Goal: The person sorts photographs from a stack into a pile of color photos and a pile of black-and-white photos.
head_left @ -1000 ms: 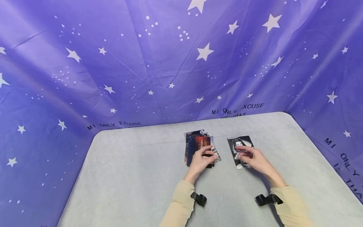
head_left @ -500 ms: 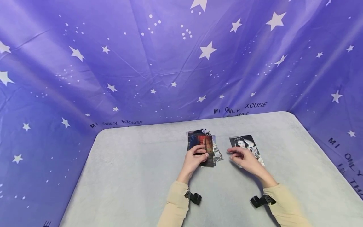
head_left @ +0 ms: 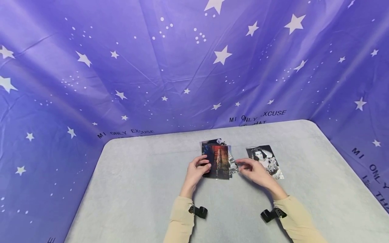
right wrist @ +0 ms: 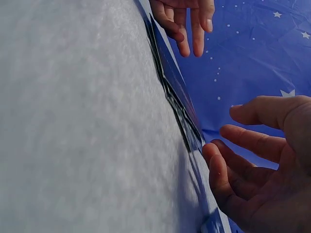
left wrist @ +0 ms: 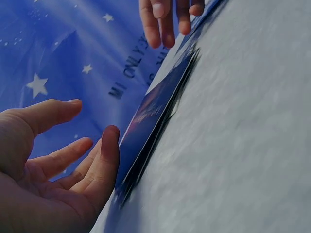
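A loose stack of photo cards (head_left: pixel 220 163) lies on the table, a red and dark blue picture on top and other cards fanned out beneath. My left hand (head_left: pixel 196 170) is at the stack's left edge, fingers relaxed and apart, as the left wrist view shows, with a fingertip (left wrist: pixel 111 136) right at the cards' edge. On the opposite side my right hand (head_left: pixel 253 172) has its fingertips by the stack's right corner, fingers loosely bent around nothing. A black-and-white photo card (head_left: pixel 267 160) of a dark-haired person lies to the right, partly behind my right hand.
The grey table (head_left: pixel 136 189) has rounded far corners. A purple-blue curtain (head_left: pixel 170 67) with white stars and black lettering surrounds its far edge and sides. Black camera straps (head_left: pixel 199 212) sit on both wrists over beige sleeves.
My left hand has slid left off the stack's middle to its left edge. My right hand has moved left, off the black-and-white card, to the stack's right side.
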Demonstrator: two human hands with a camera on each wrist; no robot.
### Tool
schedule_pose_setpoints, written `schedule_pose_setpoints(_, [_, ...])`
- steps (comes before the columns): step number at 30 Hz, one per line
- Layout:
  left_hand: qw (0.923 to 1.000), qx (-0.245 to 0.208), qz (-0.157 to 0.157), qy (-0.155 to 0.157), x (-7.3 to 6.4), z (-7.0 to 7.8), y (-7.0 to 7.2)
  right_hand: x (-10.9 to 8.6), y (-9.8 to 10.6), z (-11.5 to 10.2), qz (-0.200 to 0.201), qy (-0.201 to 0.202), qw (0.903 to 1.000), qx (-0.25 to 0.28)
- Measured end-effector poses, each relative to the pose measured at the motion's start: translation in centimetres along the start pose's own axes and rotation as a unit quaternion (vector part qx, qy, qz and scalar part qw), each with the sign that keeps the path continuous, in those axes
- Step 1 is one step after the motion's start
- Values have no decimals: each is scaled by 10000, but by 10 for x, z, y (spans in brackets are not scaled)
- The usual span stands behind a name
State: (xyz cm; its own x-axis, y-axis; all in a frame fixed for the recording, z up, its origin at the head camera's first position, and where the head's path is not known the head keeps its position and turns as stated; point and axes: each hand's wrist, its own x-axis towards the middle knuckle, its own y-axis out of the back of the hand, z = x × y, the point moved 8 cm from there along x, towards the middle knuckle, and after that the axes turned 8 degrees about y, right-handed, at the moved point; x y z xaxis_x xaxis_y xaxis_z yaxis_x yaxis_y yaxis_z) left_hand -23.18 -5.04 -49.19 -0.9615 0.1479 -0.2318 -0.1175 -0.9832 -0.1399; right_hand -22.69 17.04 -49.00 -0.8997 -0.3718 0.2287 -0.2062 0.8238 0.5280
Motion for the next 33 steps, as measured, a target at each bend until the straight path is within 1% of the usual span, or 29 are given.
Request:
schedule_pose_setpoints(4, [9999,37,143,-13,-1,2,11,6,-6,-1,-45,-19,10000,31])
schedule_pose_setpoints(7, [9994,261,234,41,-2,4,14,10,-11,-2,-131,-18,9999,82])
schedule_pose_setpoints(10, [9982,492,315,92,-3,5,16,14,-16,-1,-171,-78,9998,20])
schedule_pose_setpoints(14, [9969,684,391,22,-3,8,17,17,-19,-1,-109,-189,9997,-134])
schedule_pose_setpoints(16, [9961,784,406,-25,-3,9,17,19,-20,-2,-63,-199,9997,-136])
schedule_pose_setpoints(20, [9953,895,361,-14,-3,10,17,21,-24,-2,-34,-210,9998,-17])
schedule_pose_setpoints(25, [9960,841,288,78,-2,8,16,22,-26,-1,30,-333,9994,-1])
schedule_pose_setpoints(29, [9968,744,256,160,-1,6,16,22,-26,0,135,-438,9989,-115])
schedule_pose_setpoints(31, [9971,690,239,201,1,2,17,22,-26,0,184,-482,9986,-131])
schedule_pose_setpoints(33, [9975,620,247,232,6,-5,20,23,-26,0,261,-513,9982,-144])
